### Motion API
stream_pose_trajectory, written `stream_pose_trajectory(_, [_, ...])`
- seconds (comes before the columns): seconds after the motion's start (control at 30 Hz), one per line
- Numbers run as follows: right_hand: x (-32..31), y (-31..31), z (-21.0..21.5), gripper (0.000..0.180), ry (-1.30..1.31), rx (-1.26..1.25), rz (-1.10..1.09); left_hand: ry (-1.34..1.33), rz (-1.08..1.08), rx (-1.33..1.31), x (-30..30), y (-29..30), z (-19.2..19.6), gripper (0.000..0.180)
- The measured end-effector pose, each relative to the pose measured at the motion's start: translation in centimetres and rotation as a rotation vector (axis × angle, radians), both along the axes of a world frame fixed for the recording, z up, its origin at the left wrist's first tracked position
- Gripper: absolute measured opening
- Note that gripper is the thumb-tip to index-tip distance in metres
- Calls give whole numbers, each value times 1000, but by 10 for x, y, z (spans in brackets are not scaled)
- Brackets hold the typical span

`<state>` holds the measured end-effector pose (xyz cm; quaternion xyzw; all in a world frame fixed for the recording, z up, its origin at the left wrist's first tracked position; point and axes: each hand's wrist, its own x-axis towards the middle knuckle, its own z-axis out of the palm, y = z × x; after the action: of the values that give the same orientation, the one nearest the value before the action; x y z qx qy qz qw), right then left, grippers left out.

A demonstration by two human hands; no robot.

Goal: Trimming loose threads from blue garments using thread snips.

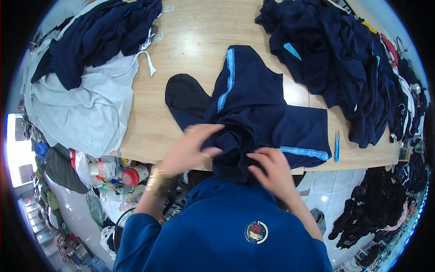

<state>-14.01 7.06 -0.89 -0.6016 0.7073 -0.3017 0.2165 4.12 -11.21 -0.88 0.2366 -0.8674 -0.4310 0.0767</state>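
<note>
A navy garment [258, 97] with light-blue strips along two edges lies spread near the table's front edge. Its dark rounded flap [185, 95] points to the far left, and the cloth in the middle is bunched into a hollow. My left hand [190, 147], slightly blurred, is over the left side of the bunched cloth, thumb and forefinger apart. On the opposite side, my right hand [270, 171] rests its curved, separated fingers against the folds. Part of the garment hangs over the table edge toward my body. What lies inside the bunched folds is hidden.
Blue-handled thread snips [337, 147] lie right of the garment. A navy cloth pile [331, 50] fills the far right; light-grey cloth [86, 109] and more navy cloth [104, 38] lie left. Below the table's left edge are a red-lidded jar [131, 177] and a wire basket [121, 222].
</note>
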Motion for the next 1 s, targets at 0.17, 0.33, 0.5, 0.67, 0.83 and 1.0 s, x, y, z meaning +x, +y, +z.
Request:
stream_pose_trajectory(0.17, [7, 13, -35, 35, 121, 190, -31, -103, -35, -138, -34, 19, -55, 58])
stream_pose_trajectory(0.33, [-40, 38, -12, 25, 113, -3, -450, -194, -177, 459, -28, -10, -54, 32])
stream_pose_trajectory(0.5, [-24, 23, 3, 25, 97, -238, -446, -130, -460, 351, -49, 1, -28, 51])
stream_pose_trajectory(0.67, [-4, 18, -14, 19, 80, -178, -260, 125, -156, 39, -53, 29, -31, 40])
stream_pose_trajectory(0.83, [-2, 17, -13, 16, 55, -124, -224, -21, -117, -337, -37, 31, -82, 30])
stream_pose_trajectory(1.0, [4, 19, -16, 18, 5, -79, -165, 50, -26, -181, -40, 26, -81, 21])
